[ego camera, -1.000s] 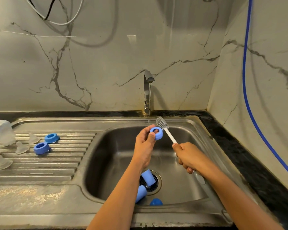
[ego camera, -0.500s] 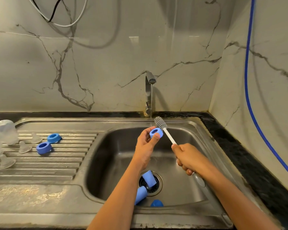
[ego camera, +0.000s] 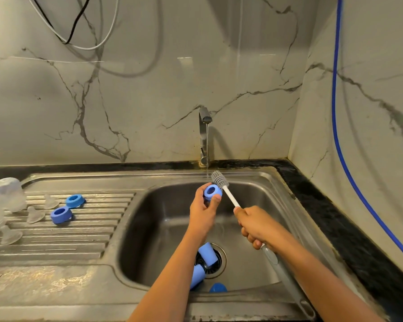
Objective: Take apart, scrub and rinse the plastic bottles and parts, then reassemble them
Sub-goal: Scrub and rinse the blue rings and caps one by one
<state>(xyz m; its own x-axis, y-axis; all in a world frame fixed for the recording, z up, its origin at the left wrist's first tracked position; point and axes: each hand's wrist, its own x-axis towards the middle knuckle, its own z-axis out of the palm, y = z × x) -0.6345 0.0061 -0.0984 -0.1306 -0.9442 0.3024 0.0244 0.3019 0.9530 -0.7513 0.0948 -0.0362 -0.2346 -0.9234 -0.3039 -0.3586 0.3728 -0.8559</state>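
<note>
My left hand grips a blue screw ring over the sink basin, just under the running tap. My right hand holds the white handle of a bottle brush; its grey bristle head sits just above and behind the ring, in the thin stream of water. Two blue bottle bodies lie over the drain, partly hidden by my left forearm, and a blue cap lies at the basin's front wall.
On the ribbed drainboard at left sit two blue rings, several clear teats and clear domed caps. A dark stone counter edge runs along the right. Cables hang on the marble wall.
The ring has turned in my left hand and shifted slightly, with the brush head staying beside it under the water. The view has drifted a little.
</note>
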